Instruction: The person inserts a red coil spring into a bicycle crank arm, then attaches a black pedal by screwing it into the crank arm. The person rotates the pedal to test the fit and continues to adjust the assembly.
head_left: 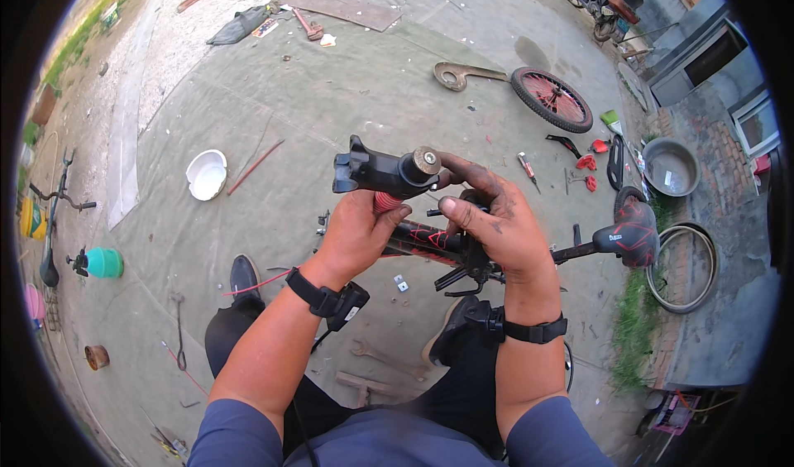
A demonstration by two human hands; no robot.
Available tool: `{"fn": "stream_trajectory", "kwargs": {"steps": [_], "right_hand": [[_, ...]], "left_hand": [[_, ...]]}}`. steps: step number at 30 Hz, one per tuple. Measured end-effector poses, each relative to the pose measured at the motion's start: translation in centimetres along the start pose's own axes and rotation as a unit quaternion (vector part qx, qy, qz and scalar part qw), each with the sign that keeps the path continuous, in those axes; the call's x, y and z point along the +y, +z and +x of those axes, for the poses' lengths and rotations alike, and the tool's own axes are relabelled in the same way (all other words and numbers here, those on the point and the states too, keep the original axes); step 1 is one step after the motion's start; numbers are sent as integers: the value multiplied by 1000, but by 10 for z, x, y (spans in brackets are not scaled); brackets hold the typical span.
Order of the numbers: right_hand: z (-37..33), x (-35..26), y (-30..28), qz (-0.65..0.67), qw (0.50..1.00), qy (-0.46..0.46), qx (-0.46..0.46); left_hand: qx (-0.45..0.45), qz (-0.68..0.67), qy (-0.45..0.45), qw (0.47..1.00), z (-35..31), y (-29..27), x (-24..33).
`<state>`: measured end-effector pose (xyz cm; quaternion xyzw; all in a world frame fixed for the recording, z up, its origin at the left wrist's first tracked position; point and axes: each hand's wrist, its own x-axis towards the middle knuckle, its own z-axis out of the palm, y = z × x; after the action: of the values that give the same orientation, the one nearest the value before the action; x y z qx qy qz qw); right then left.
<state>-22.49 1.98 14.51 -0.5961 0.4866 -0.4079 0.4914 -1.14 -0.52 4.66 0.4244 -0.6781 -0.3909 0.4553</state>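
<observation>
My left hand point(362, 229) is wrapped around a red, ribbed piece point(386, 202) under a black bicycle part point(376, 171) that resembles a stem. That part has a notched end on the left and a round, worn metal end point(426, 161) on the right. My right hand point(499, 215), smeared with dark grease, has curled fingers; the index finger touches the side of the metal end and the thumb stays lower. Anything inside its grip is hidden. Below both hands lies a black and red bicycle frame point(426, 237), with its saddle point(627, 235) to the right.
A spoked wheel point(552, 99), a curved metal guard point(463, 74), red parts point(587, 162) and a metal basin point(671, 167) lie ahead to the right. To the left are a white bowl point(206, 175) and a scooter point(55, 219). A wrench point(387, 356) lies between my feet.
</observation>
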Motion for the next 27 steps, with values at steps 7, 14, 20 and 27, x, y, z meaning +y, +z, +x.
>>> {"fn": "stream_trajectory", "kwargs": {"steps": [7, 14, 20, 27], "right_hand": [[10, 23, 27, 140, 989, 30, -30], [17, 31, 40, 145, 989, -25, -24], [16, 37, 46, 126, 988, -85, 17], [20, 37, 53, 102, 989, -104, 33]], "left_hand": [[-47, -64, -38, 996, 0, -2, -9], [-72, -70, -58, 993, 0, -5, -4], [-46, -20, -71, 996, -5, -6, 1], [-57, 24, -70, 996, -7, -7, 2]]}}
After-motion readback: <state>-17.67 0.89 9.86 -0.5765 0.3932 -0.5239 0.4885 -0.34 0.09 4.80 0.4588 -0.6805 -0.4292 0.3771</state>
